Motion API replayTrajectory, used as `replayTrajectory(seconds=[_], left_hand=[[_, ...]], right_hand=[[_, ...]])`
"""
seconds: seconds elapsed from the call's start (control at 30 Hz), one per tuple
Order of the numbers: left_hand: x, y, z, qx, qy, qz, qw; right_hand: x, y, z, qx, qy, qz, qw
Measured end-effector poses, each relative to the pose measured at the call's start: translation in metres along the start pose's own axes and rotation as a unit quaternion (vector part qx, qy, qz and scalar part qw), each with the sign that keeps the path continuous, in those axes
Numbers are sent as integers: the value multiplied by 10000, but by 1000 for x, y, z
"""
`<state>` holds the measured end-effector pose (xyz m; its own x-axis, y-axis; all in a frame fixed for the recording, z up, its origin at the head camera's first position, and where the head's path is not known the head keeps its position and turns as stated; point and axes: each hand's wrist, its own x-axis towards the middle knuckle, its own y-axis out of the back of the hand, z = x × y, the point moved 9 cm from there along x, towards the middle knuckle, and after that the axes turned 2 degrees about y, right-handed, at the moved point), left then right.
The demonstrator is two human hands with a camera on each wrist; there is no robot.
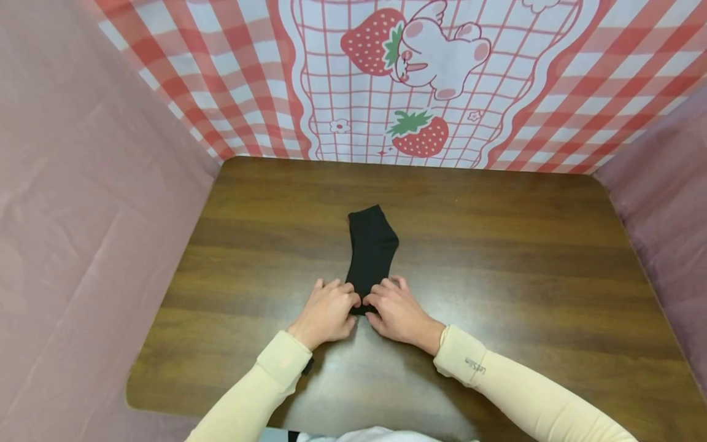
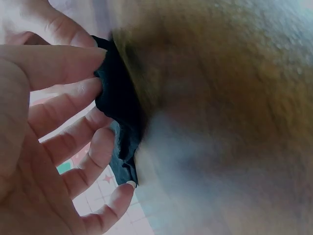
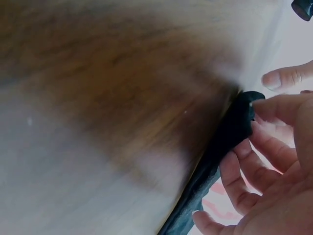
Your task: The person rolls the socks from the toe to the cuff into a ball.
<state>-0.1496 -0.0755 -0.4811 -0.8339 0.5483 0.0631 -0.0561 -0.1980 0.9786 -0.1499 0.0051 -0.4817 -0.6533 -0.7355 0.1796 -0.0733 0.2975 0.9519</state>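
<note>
A black ankle sock [image 1: 371,245] lies flat on the wooden table, its cuff pointing to the far side and its heel to the right. My left hand [image 1: 328,311] pinches the left part of the near toe end between thumb and fingers. Close beside it, my right hand [image 1: 399,312] pinches the right part of the same end. In the left wrist view, the sock [image 2: 120,93] shows a thumb and fingertips at its edge, with folds further along. The right wrist view has the sock's dark edge [image 3: 232,129] between thumb and fingers. Whether a second sock lies underneath, I cannot tell.
The brown wooden table [image 1: 497,245] reaches out on both sides of the sock. Behind it hangs a red-and-white checked cloth [image 1: 232,80] with strawberries. Pink fabric [image 1: 83,215] covers the left side, and more hangs at the right.
</note>
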Motion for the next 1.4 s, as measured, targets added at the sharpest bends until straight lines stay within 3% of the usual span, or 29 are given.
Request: replayTrajectory(seconds=[0.47, 1.4], left_hand=[[0, 1, 2, 211, 137, 39, 9997], [4, -1, 1, 153, 80, 50, 9998]], right_hand=[[0, -4, 1, -221, -92, -152, 9996], [2, -5, 6, 131, -354, -287, 9989]])
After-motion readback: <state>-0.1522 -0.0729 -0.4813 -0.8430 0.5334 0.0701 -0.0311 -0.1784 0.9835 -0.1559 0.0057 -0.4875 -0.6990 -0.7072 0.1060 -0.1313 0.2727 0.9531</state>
